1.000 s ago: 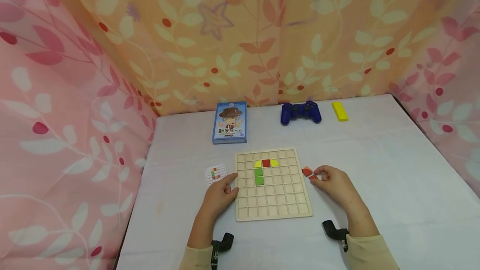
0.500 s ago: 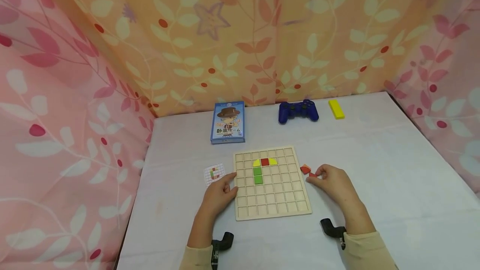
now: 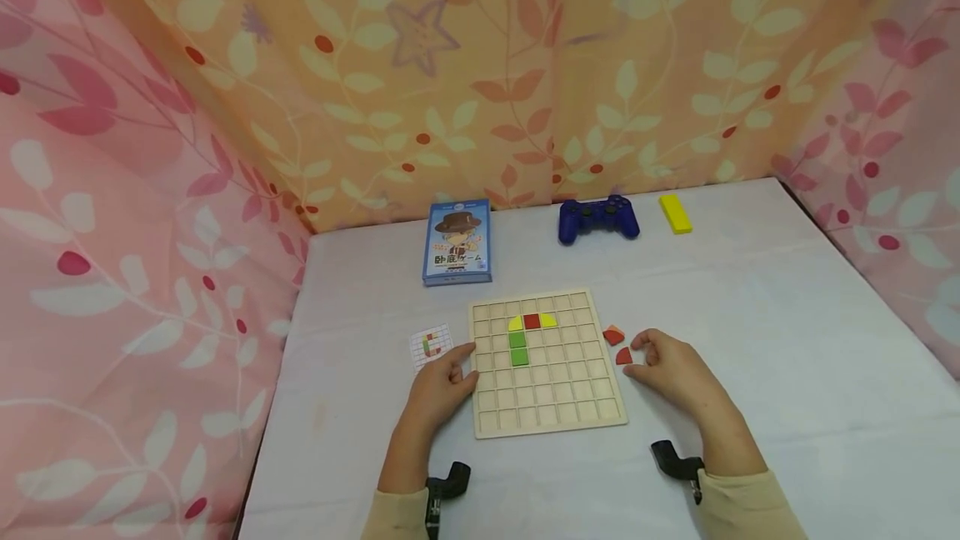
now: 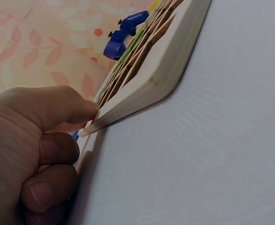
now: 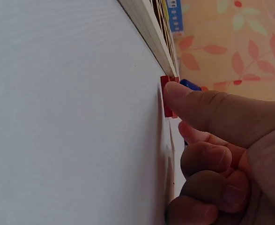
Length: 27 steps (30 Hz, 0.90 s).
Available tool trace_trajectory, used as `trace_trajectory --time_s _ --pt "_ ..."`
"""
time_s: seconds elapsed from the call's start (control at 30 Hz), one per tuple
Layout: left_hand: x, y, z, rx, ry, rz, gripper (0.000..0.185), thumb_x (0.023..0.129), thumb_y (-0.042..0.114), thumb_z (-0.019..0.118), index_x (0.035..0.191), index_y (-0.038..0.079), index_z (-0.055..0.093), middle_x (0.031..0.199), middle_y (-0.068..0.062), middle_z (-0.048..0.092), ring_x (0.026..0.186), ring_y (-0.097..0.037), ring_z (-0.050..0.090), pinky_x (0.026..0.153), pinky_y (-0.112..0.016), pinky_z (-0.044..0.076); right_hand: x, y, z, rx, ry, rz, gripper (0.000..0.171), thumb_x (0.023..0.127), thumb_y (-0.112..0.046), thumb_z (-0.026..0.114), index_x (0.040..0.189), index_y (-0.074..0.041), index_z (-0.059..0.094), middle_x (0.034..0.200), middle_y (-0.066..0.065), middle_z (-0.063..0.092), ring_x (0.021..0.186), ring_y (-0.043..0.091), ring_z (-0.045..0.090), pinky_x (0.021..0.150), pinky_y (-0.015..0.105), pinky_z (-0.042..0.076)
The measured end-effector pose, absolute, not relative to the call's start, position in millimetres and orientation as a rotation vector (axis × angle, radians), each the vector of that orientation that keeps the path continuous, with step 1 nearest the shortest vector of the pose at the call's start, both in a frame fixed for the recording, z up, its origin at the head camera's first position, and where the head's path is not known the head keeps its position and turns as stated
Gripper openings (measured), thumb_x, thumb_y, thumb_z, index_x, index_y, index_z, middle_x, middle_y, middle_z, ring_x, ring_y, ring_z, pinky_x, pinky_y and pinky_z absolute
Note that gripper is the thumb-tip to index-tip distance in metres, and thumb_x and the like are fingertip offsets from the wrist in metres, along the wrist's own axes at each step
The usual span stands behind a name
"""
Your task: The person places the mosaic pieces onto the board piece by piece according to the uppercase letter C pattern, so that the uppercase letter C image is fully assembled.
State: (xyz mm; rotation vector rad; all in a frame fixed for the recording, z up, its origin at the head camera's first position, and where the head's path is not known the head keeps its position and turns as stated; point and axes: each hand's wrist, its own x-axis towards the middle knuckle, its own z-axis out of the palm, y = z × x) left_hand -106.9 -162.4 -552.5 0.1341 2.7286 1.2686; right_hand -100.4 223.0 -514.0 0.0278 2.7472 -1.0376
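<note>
A square wooden grid board lies mid-table. Set in its cells are two yellow quarter-round pieces, a red square between them and two green squares. My left hand touches the board's left edge with thumb and index finger, its other fingers curled under. Just off the right edge lies a red quarter-round piece, with another red piece and an orange one beyond it. My right hand has thumb and index finger parted beside the nearer red piece; in the right wrist view the thumb overlaps it.
A small printed pattern card lies left of the board, partly behind the left hand. Along the back stand a blue game box, a dark blue game controller and a yellow block. Floral curtains rise around the table.
The right thumb and index finger have spread apart around the nearer red piece, which now shows whole and turned. The left hand stays at the board's edge.
</note>
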Motion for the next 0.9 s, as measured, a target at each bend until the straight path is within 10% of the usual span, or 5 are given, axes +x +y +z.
trace_trajectory --time_s 0.9 --pt "-109.3 -163.4 -551.1 0.155 2.722 1.268 0.045 0.093 0.024 0.076 0.136 0.017 0.068 0.053 0.009 0.043 0.046 -0.006 0.036 0.046 -0.025 0.027 -107.9 217.0 -520.2 -0.148 2.961 -0.841 0.020 0.097 -0.020 0.067 0.101 -0.002 0.075 0.071 0.000 0.062 0.065 0.017 0.051 0.064 0.038 0.044"
